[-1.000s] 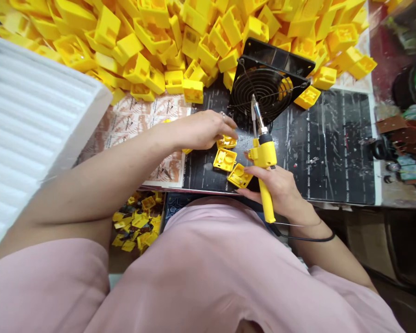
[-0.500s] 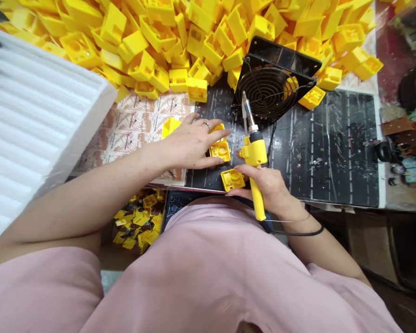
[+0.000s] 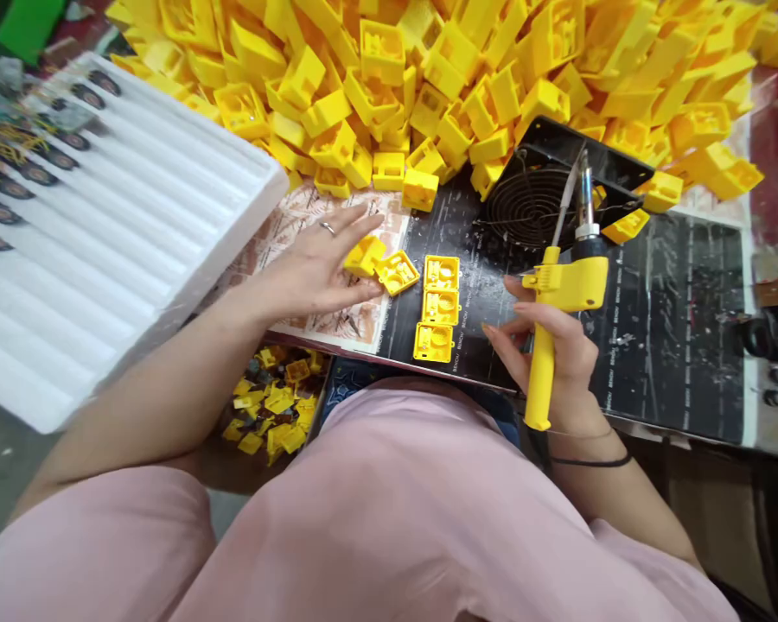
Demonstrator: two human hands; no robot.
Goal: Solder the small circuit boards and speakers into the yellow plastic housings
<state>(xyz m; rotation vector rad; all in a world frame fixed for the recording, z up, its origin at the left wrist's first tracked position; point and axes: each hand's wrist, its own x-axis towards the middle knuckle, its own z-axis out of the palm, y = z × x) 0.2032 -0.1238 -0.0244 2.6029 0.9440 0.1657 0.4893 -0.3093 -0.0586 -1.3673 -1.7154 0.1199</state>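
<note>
My right hand (image 3: 554, 345) is wrapped round the yellow handle of a soldering gun (image 3: 567, 285), its metal tip pointing up and away from me. Left of it, three open yellow plastic cases (image 3: 441, 308) stand in a column on the black mat, end to end. My left hand (image 3: 324, 268) is spread low over the table, fingers apart. By its thumb and fingers lie a yellow case (image 3: 365, 257) and a tilted open yellow case (image 3: 398, 272); whether the fingertips touch them is hard to tell.
A large heap of yellow cases (image 3: 376, 104) fills the back of the table. A black fan (image 3: 538, 194) stands before it. On the left is a white foam tray (image 3: 168, 199) with round parts in its far end. Yellow scraps (image 3: 278, 402) lie below the table edge.
My left hand has moved left, off the column of cases. My right hand has drawn right with the soldering gun, away from the nearest case. The camera view has shifted left.
</note>
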